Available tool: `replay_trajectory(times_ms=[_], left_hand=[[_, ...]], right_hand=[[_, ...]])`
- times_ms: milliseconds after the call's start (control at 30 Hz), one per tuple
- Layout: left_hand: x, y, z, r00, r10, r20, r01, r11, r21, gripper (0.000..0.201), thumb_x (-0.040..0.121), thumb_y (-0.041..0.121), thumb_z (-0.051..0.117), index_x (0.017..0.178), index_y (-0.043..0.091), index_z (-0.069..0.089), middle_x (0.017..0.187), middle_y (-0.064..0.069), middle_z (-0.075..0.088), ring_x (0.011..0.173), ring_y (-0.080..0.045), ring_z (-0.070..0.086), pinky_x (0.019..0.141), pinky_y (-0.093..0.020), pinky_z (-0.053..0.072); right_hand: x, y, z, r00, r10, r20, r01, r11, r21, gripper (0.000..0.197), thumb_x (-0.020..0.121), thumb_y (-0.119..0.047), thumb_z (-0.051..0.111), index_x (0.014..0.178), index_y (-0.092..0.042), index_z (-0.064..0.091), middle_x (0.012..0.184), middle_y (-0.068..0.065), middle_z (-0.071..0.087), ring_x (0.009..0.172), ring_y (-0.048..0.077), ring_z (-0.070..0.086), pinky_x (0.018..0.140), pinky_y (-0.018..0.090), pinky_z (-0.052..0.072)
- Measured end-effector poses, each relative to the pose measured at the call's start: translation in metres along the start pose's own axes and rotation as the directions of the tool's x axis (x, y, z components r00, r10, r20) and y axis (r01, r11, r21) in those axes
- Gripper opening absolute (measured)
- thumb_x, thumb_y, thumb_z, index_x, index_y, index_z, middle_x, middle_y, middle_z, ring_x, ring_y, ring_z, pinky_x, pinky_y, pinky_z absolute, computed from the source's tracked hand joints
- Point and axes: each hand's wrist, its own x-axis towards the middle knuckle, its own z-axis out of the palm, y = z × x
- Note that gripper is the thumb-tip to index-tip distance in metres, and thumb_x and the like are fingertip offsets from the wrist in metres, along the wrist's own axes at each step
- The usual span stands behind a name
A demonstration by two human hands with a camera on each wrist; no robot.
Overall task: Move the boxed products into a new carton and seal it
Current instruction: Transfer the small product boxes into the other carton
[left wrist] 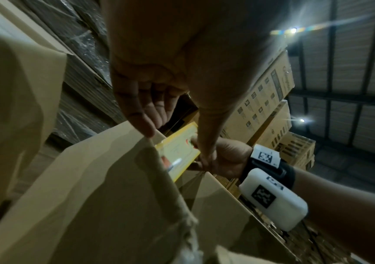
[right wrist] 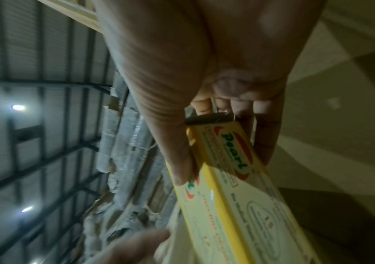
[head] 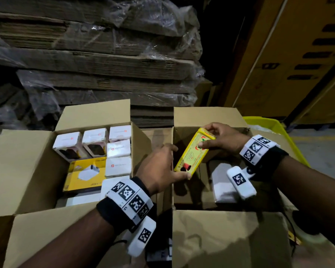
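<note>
Two open brown cartons stand side by side in the head view. The left carton (head: 93, 115) holds several white product boxes (head: 95, 136) and a flat yellow-and-white box (head: 85, 176). The right carton (head: 201, 117) holds one white box (head: 220, 182) on its floor. Both hands hold a long yellow box (head: 193, 153) tilted above the right carton. My right hand (head: 205, 137) grips its far upper end, thumb on the printed face. My left hand (head: 179, 162) pinches its near lower end. The wrist views show the yellow box (left wrist: 177, 151) (right wrist: 238, 196) between my left hand (left wrist: 176, 144) and right hand (right wrist: 224, 168).
A tall stack of flattened cardboard (head: 104, 55) wrapped in plastic film rises right behind the cartons. A yellow plastic bin (head: 265, 122) sits behind the right carton. Large printed brown boxes (head: 288, 55) stand at the far right. The cartons' flaps spread outward towards me.
</note>
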Motion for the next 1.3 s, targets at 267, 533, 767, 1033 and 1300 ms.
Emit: replay_trajectory(times_ms=[267, 533, 767, 1033, 1300], left_hand=[[0.017, 0.022, 0.020, 0.999, 0.046, 0.013, -0.048, 0.989, 0.141, 0.109, 0.059, 0.067, 0.082, 0.146, 0.023, 0.031, 0.136, 0.000, 0.050, 0.123, -0.019, 0.049, 0.095, -0.035, 0.047], [0.019, 0.022, 0.029, 0.995, 0.050, -0.087, -0.036, 0.987, 0.158, 0.081, 0.067, 0.059, 0.080, 0.130, 0.023, 0.045, 0.120, 0.001, 0.058, 0.105, -0.017, 0.057, 0.084, -0.035, 0.053], [0.009, 0.024, 0.028, 0.984, 0.055, -0.169, -0.039, 0.995, 0.096, 0.072, 0.065, 0.058, 0.077, 0.124, 0.025, 0.050, 0.111, 0.003, 0.057, 0.097, -0.014, 0.056, 0.080, -0.033, 0.052], [0.001, 0.020, 0.006, 0.957, 0.057, -0.284, -0.053, 0.998, 0.024, 0.071, 0.061, 0.062, 0.073, 0.120, 0.029, 0.051, 0.105, 0.005, 0.055, 0.095, -0.014, 0.054, 0.078, -0.034, 0.052], [-0.015, -0.002, -0.029, 0.927, 0.048, -0.371, -0.054, 0.999, -0.007, 0.066, 0.067, 0.064, 0.067, 0.121, 0.028, 0.055, 0.096, 0.008, 0.049, 0.089, -0.009, 0.048, 0.071, -0.025, 0.044]], right_hand=[[-0.039, -0.037, 0.004, 0.991, -0.132, -0.031, 0.132, 0.991, 0.003, 0.060, 0.067, -0.008, 0.085, 0.119, -0.008, 0.054, 0.109, 0.005, 0.064, 0.096, 0.014, 0.066, 0.075, 0.018, 0.056], [-0.049, -0.029, 0.006, 0.947, -0.319, -0.033, 0.309, 0.936, -0.171, 0.052, 0.081, -0.037, 0.069, 0.127, -0.016, 0.057, 0.118, 0.001, 0.062, 0.104, 0.007, 0.062, 0.089, 0.023, 0.053], [-0.049, -0.032, 0.013, 0.891, -0.445, -0.090, 0.347, 0.796, -0.496, 0.058, 0.092, -0.057, 0.038, 0.124, -0.014, 0.060, 0.111, 0.008, 0.062, 0.103, 0.021, 0.057, 0.090, 0.038, 0.046], [-0.043, -0.056, 0.023, 0.808, -0.536, -0.246, 0.445, 0.828, -0.342, 0.036, 0.090, -0.051, 0.055, 0.111, -0.022, 0.062, 0.098, -0.005, 0.050, 0.093, 0.000, 0.050, 0.078, 0.002, 0.037], [-0.034, -0.096, 0.056, 0.862, -0.482, -0.158, 0.455, 0.872, -0.182, 0.046, 0.093, -0.049, 0.027, 0.076, -0.017, 0.056, 0.079, 0.002, 0.062, 0.071, -0.001, 0.061, 0.070, 0.021, 0.050]])
